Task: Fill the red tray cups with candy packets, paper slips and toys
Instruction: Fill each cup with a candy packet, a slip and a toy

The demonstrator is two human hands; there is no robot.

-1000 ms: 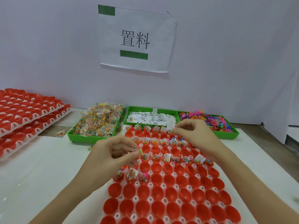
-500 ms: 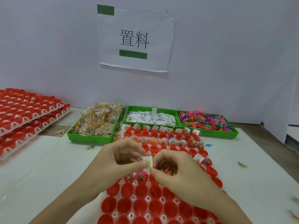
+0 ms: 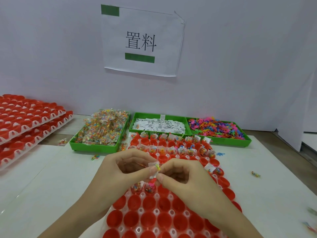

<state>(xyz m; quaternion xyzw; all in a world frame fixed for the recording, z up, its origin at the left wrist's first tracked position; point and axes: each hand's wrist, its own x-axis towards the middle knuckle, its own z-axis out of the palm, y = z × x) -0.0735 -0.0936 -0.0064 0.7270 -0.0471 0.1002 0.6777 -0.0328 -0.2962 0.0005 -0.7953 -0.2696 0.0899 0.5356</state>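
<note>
White tabletop (image 3: 42,182) against a pale wall carrying a paper sign (image 3: 142,40) sets the scene, and places below are given relative to the red tray (image 3: 154,219) at the middle. Far left of it sit stacked red trays (image 3: 25,121). Beyond its far left corner is the green bin of candy packets (image 3: 103,129), straight beyond its far edge the bin of paper slips (image 3: 159,125), and beyond its far right corner the bin of toys (image 3: 217,128).

Over the tray's middle rows the left hand (image 3: 120,170) pinches a paper slip (image 3: 154,170) between thumb and forefinger. The right hand (image 3: 185,176), which a second ago was reaching out at the tray's far edge near the slip bin, has come back and now meets the left, its fingertips pinching the same slip with a small bright toy against it. I judge this as the pieces being bundled for the next cup, so the drop is near.

The slip stands roughly upright above the tray, long axis running top to bottom, tilted slightly, its lower end pointing down toward the cups between the hands. The far two rows are filled, a few more in the third and fourth, the near rows bare
</note>
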